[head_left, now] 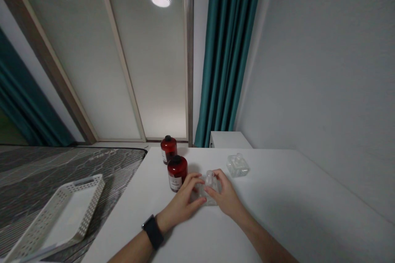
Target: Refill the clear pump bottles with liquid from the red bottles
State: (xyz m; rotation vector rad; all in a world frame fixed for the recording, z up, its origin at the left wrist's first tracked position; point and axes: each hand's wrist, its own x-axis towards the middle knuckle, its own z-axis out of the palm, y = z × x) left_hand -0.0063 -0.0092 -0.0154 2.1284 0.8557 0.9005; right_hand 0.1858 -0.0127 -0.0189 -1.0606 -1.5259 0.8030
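A small clear square glass bottle point(210, 200) with a rounded clear top point(209, 177) stands on the white table between my hands. My left hand point(184, 203) curls round its left side, with the fingers at the upper edge and the thumb low at the front. On the right, my right hand point(226, 195) grips the bottle, its index finger beside the rounded top and its thumb across the front. My fingers hide part of the glass. A dark red bottle point(177, 168) with a black cap and white label stands just beyond my left fingers.
Behind it is a second red bottle point(168, 148). Another clear square glass bottle point(238, 166) sits to the right on the white table point(277, 213). A white perforated basket point(89, 213) lies lower left, beyond the table edge. A white cabinet point(230, 139) adjoins the far edge.
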